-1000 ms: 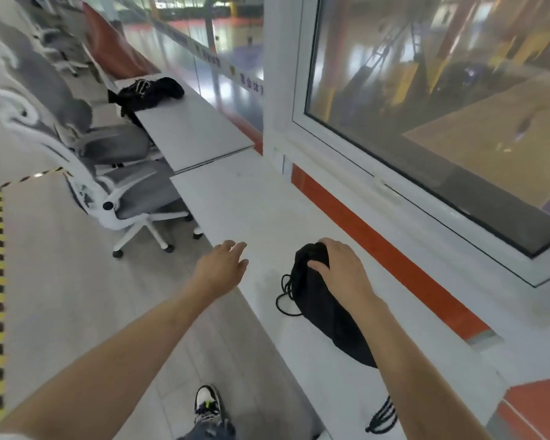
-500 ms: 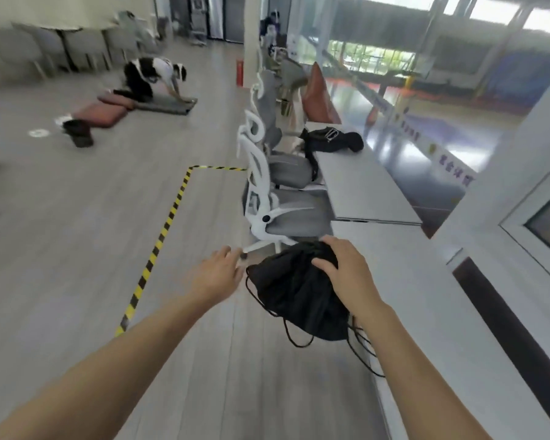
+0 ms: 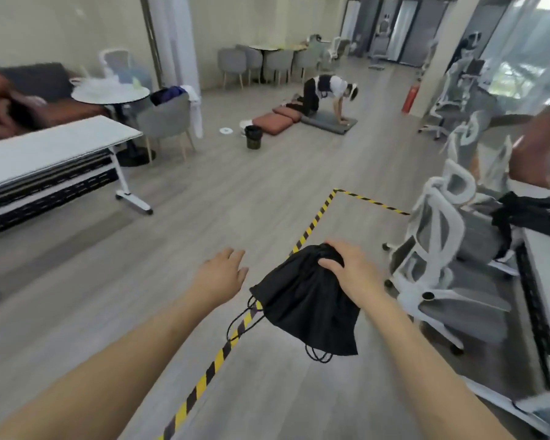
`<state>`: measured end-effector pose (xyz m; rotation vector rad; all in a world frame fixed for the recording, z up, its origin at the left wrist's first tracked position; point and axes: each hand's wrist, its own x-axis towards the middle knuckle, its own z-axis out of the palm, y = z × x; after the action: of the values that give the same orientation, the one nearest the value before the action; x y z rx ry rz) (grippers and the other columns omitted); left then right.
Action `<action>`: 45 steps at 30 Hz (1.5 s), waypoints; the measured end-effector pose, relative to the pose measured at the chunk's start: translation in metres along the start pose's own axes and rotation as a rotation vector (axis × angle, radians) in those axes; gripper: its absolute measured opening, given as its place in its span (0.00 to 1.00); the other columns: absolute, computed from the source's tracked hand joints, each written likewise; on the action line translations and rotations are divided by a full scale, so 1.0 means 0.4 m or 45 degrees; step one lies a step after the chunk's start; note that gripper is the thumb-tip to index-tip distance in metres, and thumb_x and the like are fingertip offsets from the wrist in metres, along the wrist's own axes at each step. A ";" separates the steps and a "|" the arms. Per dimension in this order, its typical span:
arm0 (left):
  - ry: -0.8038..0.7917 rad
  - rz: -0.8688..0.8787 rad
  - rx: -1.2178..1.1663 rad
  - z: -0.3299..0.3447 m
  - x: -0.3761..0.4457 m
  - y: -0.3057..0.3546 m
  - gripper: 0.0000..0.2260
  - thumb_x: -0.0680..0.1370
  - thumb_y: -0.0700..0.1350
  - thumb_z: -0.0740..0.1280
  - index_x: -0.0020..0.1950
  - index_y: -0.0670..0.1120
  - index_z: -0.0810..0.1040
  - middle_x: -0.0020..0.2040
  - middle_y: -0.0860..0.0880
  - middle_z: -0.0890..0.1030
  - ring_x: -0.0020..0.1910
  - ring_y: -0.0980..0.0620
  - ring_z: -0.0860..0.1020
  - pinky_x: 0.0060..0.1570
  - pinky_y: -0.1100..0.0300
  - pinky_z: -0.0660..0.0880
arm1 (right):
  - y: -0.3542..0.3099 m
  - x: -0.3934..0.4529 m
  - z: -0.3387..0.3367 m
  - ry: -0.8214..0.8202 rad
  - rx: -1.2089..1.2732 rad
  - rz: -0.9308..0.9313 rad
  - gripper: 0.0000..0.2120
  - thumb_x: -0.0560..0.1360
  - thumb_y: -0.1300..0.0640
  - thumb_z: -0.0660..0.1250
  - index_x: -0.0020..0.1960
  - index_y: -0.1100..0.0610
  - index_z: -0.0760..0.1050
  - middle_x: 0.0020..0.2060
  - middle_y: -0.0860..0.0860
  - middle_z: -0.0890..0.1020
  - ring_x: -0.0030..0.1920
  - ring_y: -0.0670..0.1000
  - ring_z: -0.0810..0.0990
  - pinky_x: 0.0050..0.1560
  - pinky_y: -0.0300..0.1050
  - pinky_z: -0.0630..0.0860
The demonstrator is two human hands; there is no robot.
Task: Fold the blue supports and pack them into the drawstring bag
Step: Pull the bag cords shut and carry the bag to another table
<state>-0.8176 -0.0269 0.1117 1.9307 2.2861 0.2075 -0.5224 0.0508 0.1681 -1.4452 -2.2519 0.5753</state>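
Head view: R hand (image 3: 353,274) grips the gathered top of a black drawstring bag (image 3: 308,306), held in the air above grey plank floor (image 3: 140,281) w/ yellow-black tape line (image 3: 223,354). Bag hangs limp, creased, matte fabric; thin black cords (image 3: 245,315) loop below. L hand (image 3: 221,276) just beside bag, fingers relaxed, apart, holding nothing. White-frame office chairs (image 3: 448,249) at right.

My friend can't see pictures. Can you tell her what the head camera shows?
The right hand grips a black drawstring bag in the air, cords dangling; the left hand is open and empty. Below run grey floor and yellow-black tape, with white office chairs on the right.
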 end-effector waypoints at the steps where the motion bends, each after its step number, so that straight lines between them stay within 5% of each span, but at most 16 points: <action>1: 0.021 -0.054 -0.012 -0.005 0.028 -0.057 0.23 0.85 0.56 0.55 0.78 0.49 0.65 0.74 0.47 0.71 0.67 0.41 0.75 0.61 0.47 0.73 | -0.032 0.071 0.035 -0.020 0.016 -0.061 0.20 0.81 0.45 0.67 0.72 0.47 0.74 0.66 0.46 0.79 0.67 0.52 0.74 0.61 0.44 0.70; 10: 0.088 -0.527 0.020 -0.085 0.283 -0.483 0.21 0.84 0.55 0.56 0.76 0.50 0.66 0.73 0.47 0.70 0.66 0.40 0.74 0.58 0.47 0.73 | -0.287 0.685 0.359 -0.244 0.136 -0.443 0.19 0.81 0.44 0.67 0.70 0.47 0.74 0.64 0.46 0.79 0.67 0.51 0.73 0.65 0.47 0.72; 23: 0.213 -0.989 0.166 -0.195 0.549 -0.961 0.22 0.84 0.57 0.55 0.76 0.50 0.66 0.81 0.45 0.59 0.81 0.43 0.55 0.74 0.45 0.62 | -0.737 1.349 0.721 -0.483 0.222 -0.875 0.16 0.80 0.49 0.69 0.67 0.49 0.76 0.60 0.46 0.80 0.62 0.52 0.75 0.58 0.45 0.70; 45: 0.260 -1.202 0.162 -0.478 1.222 -2.057 0.23 0.83 0.58 0.55 0.75 0.51 0.68 0.75 0.48 0.69 0.74 0.46 0.67 0.68 0.46 0.66 | -1.579 2.321 1.275 -0.620 0.461 -0.984 0.15 0.82 0.51 0.67 0.67 0.49 0.76 0.63 0.44 0.78 0.65 0.46 0.73 0.70 0.45 0.68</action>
<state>-1.7312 0.3160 0.1283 0.7000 3.0994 0.1441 -1.6272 0.5987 0.1865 -0.2120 -2.6181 1.0540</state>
